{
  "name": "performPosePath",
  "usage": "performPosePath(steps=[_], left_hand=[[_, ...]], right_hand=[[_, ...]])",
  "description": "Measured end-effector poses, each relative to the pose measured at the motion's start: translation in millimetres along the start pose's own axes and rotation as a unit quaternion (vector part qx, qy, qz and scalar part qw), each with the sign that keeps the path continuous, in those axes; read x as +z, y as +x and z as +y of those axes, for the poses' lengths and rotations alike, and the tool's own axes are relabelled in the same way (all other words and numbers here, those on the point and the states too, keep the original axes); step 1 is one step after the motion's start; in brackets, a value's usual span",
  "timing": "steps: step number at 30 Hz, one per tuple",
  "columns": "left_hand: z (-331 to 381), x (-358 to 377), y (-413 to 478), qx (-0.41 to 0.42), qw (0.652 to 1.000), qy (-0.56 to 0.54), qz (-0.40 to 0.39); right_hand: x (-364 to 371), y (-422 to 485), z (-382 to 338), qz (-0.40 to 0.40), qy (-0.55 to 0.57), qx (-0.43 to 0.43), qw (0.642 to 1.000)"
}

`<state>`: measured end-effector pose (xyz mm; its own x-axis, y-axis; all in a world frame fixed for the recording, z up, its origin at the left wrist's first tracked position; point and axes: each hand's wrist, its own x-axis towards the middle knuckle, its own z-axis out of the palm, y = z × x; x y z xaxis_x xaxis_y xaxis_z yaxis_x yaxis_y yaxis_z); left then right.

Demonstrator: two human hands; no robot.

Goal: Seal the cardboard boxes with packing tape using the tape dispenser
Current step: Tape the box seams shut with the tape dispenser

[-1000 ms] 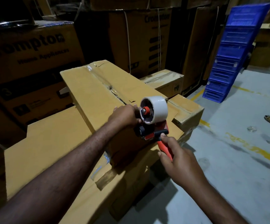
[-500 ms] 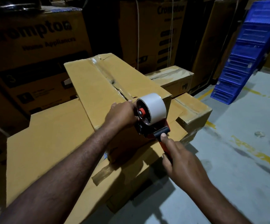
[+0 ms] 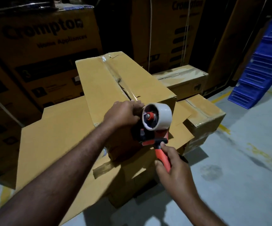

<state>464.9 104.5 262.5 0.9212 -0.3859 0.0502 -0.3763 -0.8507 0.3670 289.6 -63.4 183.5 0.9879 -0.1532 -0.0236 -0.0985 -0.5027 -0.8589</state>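
A long brown cardboard box (image 3: 99,85) lies on top of a stack, its centre seam covered with clear tape that is split partway along. My right hand (image 3: 172,167) grips the orange handle of the tape dispenser (image 3: 154,128), whose white tape roll (image 3: 162,116) sits at the near end of the box's seam. My left hand (image 3: 124,113) curls over the near top edge of the box, fingers beside the roll; whether it pinches the tape end is hidden.
Flat cardboard sheets (image 3: 50,141) and smaller boxes (image 3: 203,118) lie under and to the right of the long box. Large printed cartons (image 3: 42,39) stand behind. A stack of blue plastic crates (image 3: 262,62) leans at the right. Grey concrete floor (image 3: 238,160) with yellow lines spreads to the right.
The dispenser has stayed at the near end of the box with both hands on it. The camera has come closer and tilted, so the box sits more centred.
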Motion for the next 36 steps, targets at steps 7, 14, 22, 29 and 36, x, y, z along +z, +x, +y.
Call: performPosePath(steps=[7,14,22,29,36], left_hand=[[6,8,-7,-0.025,0.983,0.129,0.128],[27,31,1,0.052,0.956,0.265,0.112],[-66,-18,-12,0.24,0.942,0.202,0.121],[-93,-32,-26,0.127,0.971,0.158,0.128],[-60,-41,-35,-0.221,0.836,-0.347,0.363]], right_hand=[[-50,16,-41,0.096,0.034,-0.01,0.995],[-83,7,-87,0.14,0.057,-0.059,0.987],[-81,29,-108,0.087,0.069,-0.137,0.984],[-63,99,-110,-0.041,0.072,-0.201,0.976],[-66,157,-105,-0.13,0.066,-0.265,0.953]])
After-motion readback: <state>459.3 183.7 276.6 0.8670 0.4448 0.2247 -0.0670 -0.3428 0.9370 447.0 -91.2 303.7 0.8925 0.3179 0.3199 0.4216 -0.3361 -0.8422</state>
